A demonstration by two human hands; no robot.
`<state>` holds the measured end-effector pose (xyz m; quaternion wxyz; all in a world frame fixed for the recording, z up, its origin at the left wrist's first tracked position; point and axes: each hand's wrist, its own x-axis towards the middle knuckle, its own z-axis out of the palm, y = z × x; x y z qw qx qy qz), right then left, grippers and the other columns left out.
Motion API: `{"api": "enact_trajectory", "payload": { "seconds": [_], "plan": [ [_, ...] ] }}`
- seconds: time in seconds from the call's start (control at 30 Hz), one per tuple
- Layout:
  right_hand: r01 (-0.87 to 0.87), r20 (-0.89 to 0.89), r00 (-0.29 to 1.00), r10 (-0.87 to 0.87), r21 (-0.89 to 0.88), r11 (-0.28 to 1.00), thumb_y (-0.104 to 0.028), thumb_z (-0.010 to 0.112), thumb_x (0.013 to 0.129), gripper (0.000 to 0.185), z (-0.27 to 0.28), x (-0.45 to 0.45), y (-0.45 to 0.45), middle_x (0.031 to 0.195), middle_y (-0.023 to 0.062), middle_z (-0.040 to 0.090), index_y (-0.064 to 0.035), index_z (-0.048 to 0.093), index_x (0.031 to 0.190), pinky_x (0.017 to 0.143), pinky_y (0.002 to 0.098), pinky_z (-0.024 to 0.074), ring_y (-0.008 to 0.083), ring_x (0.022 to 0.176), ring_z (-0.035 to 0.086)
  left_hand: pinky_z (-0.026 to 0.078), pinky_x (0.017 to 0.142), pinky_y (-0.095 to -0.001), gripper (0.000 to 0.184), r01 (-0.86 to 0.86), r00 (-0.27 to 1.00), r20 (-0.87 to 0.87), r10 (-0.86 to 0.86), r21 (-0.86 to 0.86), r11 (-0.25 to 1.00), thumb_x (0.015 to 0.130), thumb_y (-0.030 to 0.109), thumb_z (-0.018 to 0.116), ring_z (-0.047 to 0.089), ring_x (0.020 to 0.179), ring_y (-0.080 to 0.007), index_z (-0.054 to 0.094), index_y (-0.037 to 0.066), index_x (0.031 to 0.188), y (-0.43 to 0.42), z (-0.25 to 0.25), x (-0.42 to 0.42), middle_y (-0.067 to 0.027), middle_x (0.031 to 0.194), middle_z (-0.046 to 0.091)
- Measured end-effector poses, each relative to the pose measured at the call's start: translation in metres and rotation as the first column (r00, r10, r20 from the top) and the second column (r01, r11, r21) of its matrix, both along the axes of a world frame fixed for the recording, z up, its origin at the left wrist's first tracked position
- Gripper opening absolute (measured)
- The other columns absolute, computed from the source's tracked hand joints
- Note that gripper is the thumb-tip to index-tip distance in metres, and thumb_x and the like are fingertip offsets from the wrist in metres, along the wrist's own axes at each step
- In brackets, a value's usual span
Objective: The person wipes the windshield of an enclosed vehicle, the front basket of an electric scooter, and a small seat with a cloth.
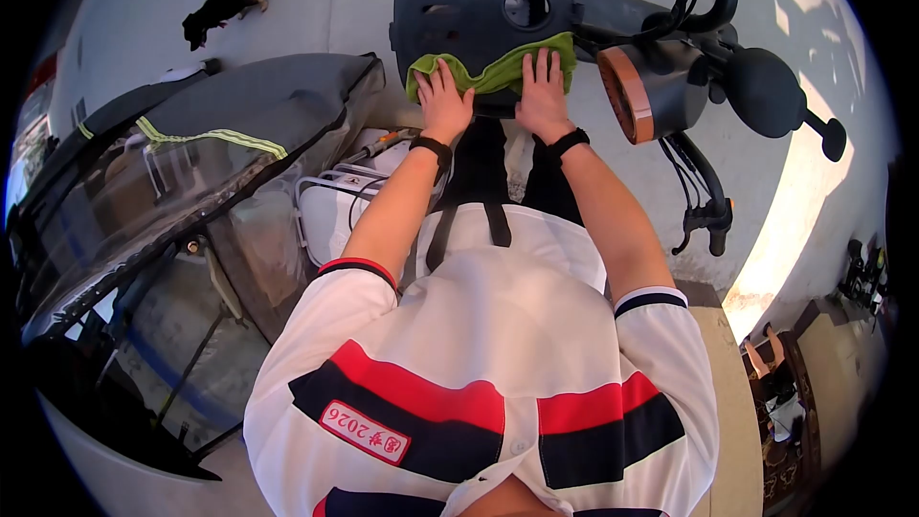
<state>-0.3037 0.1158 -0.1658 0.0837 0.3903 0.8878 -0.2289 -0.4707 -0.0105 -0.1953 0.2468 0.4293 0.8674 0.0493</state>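
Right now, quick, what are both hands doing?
Left hand: open, laid on the green cloth.
Right hand: open, also laid on the green cloth.

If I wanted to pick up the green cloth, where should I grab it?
Probably pinch the green cloth at its middle, coming from the wearer's side. It ripples into loose folds there and lies uncovered, while the left hand and the right hand rest on it toward its two ends. It looks soft, so a light pinch should do.
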Motion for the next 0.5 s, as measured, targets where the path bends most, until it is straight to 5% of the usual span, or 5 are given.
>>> {"api": "enact_trajectory", "payload": {
  "seconds": [0.23, 0.4, 0.5],
  "plan": [
    [-0.006, -0.037, 0.999, 0.005, -0.026, 1.0, -0.017, 0.072, 0.075, 0.089, -0.001, 0.003, 0.006, 0.159, 0.026, 0.019, -0.0001, 0.031, 0.152, 0.115, 0.055, 0.0299, 0.0474, 0.147, 0.019, 0.02, 0.117, -0.0589, 0.094, -0.07, 0.997, 0.037, 0.069, 0.012, 0.997, 0.093, 0.04, 0.061, 0.009, 0.145, -0.0558, 0.005, 0.0, 0.157, 0.01, 0.005, 0.001, -0.025, 0.156, 0.021],
    [-0.032, -0.076, 0.997, 0.026, -0.083, 0.996, -0.018, 0.074, 0.074, 0.089, 0.001, 0.01, 0.013, 0.16, 0.0257, 0.019, -0.0019, 0.032, 0.151, 0.117, 0.05, 0.0293, 0.0464, 0.147, 0.018, 0.02, 0.117, -0.057, 0.094, -0.077, 0.993, -0.073, 0.095, 0.217, 0.973, 0.09, 0.035, 0.066, 0.016, 0.145, -0.0515, 0.01, -0.002, 0.156, 0.021, 0.007, -0.021, -0.024, 0.154, 0.025],
    [-0.033, -0.039, 0.999, 0.029, -0.116, 0.993, -0.019, 0.076, 0.075, 0.092, 0.009, 0.009, 0.015, 0.16, 0.0271, 0.018, -0.0026, 0.03, 0.153, 0.119, 0.0464, 0.0267, 0.0485, 0.147, 0.016, 0.018, 0.119, -0.0566, 0.09, -0.047, 0.996, -0.066, 0.059, 0.164, 0.985, 0.091, 0.035, 0.063, 0.013, 0.148, -0.0469, 0.013, -0.002, 0.156, 0.041, 0.01, -0.045, -0.0225, 0.157, 0.024]
  ]
}}
